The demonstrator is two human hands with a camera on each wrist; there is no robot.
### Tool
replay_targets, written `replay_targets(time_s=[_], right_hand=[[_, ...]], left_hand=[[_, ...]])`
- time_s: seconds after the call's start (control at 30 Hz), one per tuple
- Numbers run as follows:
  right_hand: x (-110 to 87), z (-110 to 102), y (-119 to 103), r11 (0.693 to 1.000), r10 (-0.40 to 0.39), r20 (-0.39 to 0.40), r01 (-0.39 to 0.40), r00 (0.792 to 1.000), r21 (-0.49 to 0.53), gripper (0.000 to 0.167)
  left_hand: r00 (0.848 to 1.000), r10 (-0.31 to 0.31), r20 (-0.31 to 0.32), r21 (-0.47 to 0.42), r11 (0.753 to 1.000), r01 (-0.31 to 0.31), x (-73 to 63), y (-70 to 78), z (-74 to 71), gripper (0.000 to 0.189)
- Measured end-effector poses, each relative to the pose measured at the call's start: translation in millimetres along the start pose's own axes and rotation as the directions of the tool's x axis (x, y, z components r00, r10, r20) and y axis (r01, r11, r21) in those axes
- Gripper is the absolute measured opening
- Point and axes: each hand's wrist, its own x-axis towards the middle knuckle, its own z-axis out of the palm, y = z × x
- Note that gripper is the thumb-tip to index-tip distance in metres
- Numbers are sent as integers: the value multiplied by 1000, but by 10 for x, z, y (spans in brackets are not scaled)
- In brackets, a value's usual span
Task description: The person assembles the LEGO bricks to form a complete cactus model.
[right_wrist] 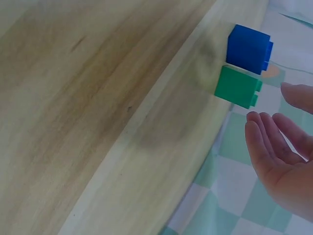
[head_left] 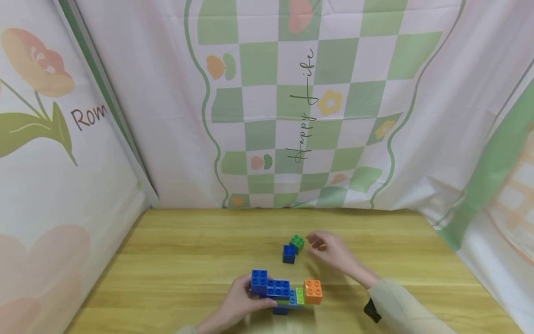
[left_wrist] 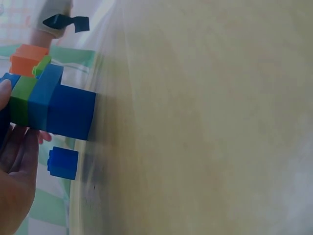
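Note:
My left hand (head_left: 238,299) grips an assembly of toy building bricks (head_left: 278,288) near the table's front. Dark blue bricks sit on its top and underside, with green and lighter blue layers between. An orange brick (head_left: 313,291) stands at its right end, beside a lime green brick (left_wrist: 42,65). Farther back, a loose blue brick (head_left: 289,254) and a green brick (head_left: 297,243) lie close together. My right hand (head_left: 329,250) is just right of the green brick, apart from it, with relaxed fingers and nothing held. The right wrist view shows a gap between its fingertips (right_wrist: 252,116) and the green brick.
The wooden table (head_left: 187,246) meets a hanging curtain (head_left: 258,102) with green checks at its back edge. Another printed curtain (head_left: 62,195) borders the left side. A black object (head_left: 372,311) is at the right sleeve (head_left: 400,304).

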Motion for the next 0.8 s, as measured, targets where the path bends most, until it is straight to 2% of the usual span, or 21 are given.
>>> replay_targets(time_s=[0.47,0.8], right_hand=[[150,132,126,996,88,36,-88,995,-7,35],[245,196,138,993,114,55,-113,992,-22,39]], left_hand=[[1000,0,10,-20,1000,0,-4,-4,2,45],[1000,0,10,-36,999,0,-7,11,2,45]])
